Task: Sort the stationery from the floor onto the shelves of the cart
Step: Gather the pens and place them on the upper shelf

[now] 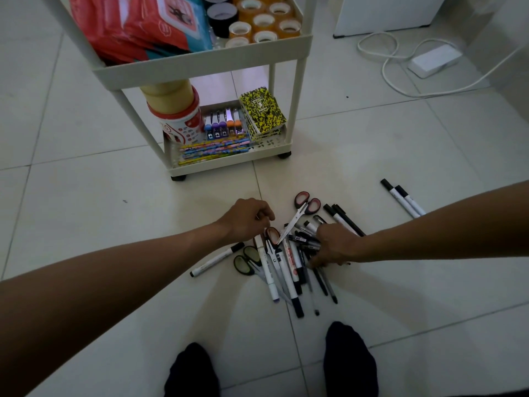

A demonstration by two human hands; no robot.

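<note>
Head view: stationery is heaped on the tiled floor (114, 213) in front of the cart (200, 57), between the person's two outstretched arms. The pile (289, 262) is made up of markers, pens and scissors lying crossed over one another. One pair of scissors with red handles (306, 203) lies at the far edge of the pile, blades pointed back into it; a pair with green handles (246, 260) lies at the pile's left edge, just beside a single marker (216, 260) lying apart to the left. Two more markers (403, 199) lie side by side, well apart to the right of the pile.

The left hand (247, 220) is held over the far left edge of the pile with fingers curled downward; whether anything is pinched cannot be told. The right hand (333, 246) is laid on the right side of the pile, fingers bent down among the pens; whether a pen is gripped cannot be told.

On the cart's bottom shelf are seen a row of patterned pencils (214, 151) along the near edge, small staplers (224, 124) behind them, a stack of yellow speckled notepads (263, 114) at the right, and wide tape rolls (174, 110) at the left. The shelf above carries red packets (134, 27) and rolls of clear tape (266, 20).

A white power strip (433, 60) with its cable (380, 41) lies on the floor toward the far right. Two dark-socked feet (349, 362) are seen at the near edge.
</note>
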